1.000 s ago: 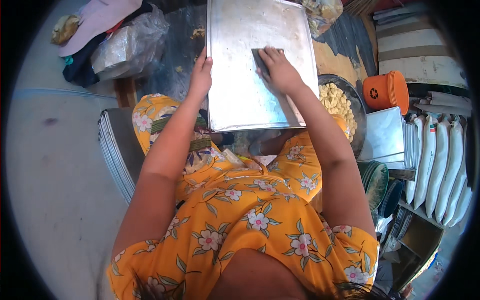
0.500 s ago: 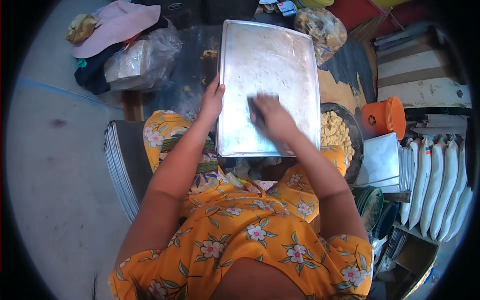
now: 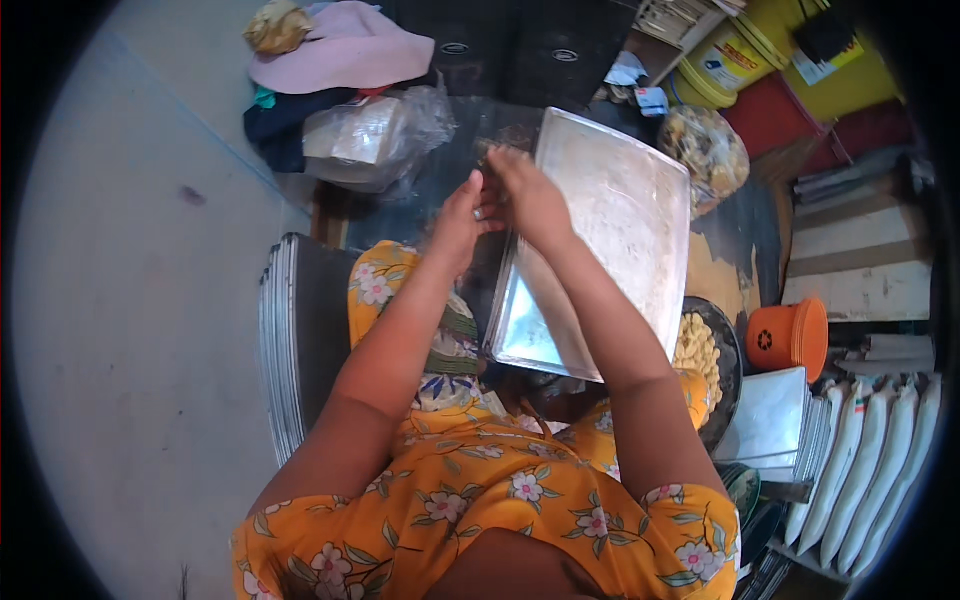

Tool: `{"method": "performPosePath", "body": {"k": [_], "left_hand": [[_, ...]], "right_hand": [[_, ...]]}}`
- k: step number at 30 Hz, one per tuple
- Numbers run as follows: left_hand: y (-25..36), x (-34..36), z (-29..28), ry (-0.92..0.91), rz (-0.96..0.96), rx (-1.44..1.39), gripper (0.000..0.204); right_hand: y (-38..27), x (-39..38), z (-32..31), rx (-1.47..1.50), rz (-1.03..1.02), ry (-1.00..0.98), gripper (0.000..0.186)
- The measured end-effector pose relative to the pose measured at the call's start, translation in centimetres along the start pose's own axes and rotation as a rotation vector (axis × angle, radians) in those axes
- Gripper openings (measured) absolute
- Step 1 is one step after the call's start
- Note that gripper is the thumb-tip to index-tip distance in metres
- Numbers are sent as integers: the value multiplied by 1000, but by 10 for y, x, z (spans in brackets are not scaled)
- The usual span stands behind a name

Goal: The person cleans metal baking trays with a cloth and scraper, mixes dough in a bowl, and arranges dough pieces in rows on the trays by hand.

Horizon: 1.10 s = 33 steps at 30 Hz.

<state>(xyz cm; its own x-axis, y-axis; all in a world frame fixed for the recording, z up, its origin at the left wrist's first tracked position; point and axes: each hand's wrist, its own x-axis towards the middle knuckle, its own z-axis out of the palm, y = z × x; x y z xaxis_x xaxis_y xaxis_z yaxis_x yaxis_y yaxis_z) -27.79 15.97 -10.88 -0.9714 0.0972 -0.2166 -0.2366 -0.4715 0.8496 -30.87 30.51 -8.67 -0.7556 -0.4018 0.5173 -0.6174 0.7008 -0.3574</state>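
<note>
A rectangular metal baking tray (image 3: 625, 225) with a raised rim and stained, shiny surface lies tilted in front of my lap. At its left edge my right hand (image 3: 535, 205) reaches across, back upward, with its fingertips partly hidden and blurred. Whether the dark pad is still in it I cannot tell. My left hand (image 3: 463, 230), a ring on one finger, is close against the right hand, its thumb raised and fingers stretched toward it. It is off the tray.
Thin trays (image 3: 282, 350) stand stacked at my left. On the right are a dark pan of pale dough pieces (image 3: 697, 350), an orange bucket (image 3: 788, 338), more metal trays (image 3: 765, 415) and long white packages (image 3: 865, 470). Plastic-wrapped items (image 3: 375, 135) lie beyond my left hand.
My left hand has let go of the tray's left edge. My right hand has moved off the tray's face, leftward to meet it. The view has shifted, and the dark pad no longer shows clearly.
</note>
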Motion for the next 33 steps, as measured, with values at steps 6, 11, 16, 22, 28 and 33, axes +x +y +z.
{"method": "performPosePath", "body": {"k": [6,11,16,22,28,33], "left_hand": [[26,4,-46,165,-32,-62,24],[123,37,-67,313,269,-7,29],[256,115,-139,501,516,137,33],[252,95,-111,912,723,547,65],[132,-7,-110,446,651,970,51],[50,-70,-107,273,342,754,39]], "right_hand": [[-47,0,14,134,-202,-129,58],[-61,8,-11,380,1,114,42],[-93,-22,7,544,130,32,16],[-117,-75,22,338,179,-255,49],[-167,-126,8,314,-52,-763,72],[-130,-125,24,805,502,-376,52]]}}
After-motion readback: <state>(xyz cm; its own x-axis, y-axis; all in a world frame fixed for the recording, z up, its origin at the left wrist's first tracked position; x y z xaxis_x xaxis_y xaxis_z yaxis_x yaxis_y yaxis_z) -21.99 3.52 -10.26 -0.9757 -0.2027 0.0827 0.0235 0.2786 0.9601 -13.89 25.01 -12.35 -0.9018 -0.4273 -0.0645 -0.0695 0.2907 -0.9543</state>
